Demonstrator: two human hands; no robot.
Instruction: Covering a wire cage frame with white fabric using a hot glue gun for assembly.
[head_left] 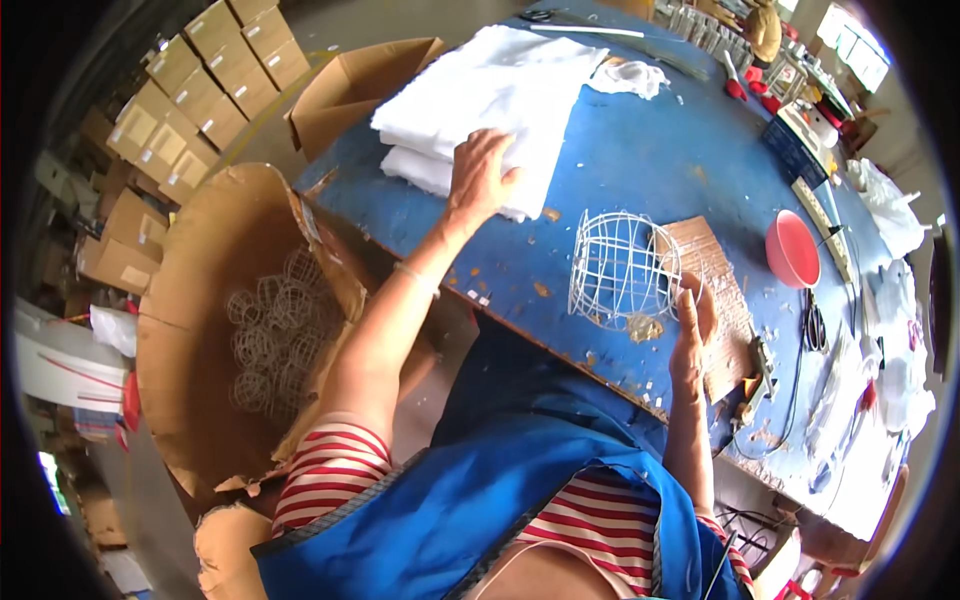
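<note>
A blue-painted worktable [640,160], chipped and scuffed to bare wood in patches, was observed. One stack of soft white fabric sheets [500,90] was laid at its far left part, folded flat with loose edges. The left hand [480,175] was placed palm down on the near edge of this stack, fingers spread and lying flat on the cloth; nothing was gripped.

One white wire cage [622,268], dome-shaped and built of thin hoops and ribs, was set on its side near the table's front edge. The right hand [692,335] was held against the cage's right rim, fingers curled upward and touching the wire; whether the rim was pinched between fingers could not be told. A ribbed brown cardboard piece [722,290] was lying under and behind that hand.

One round red bowl [792,250] was noted further right, well apart from the cage. One large open cardboard box [210,330] was standing left of the table, holding many more wire cages [280,335], tangled and too many to count. One empty-looking open carton [350,90] was seen behind it. Sealed brown cartons [200,90] were stacked beyond, more than ten.
</note>
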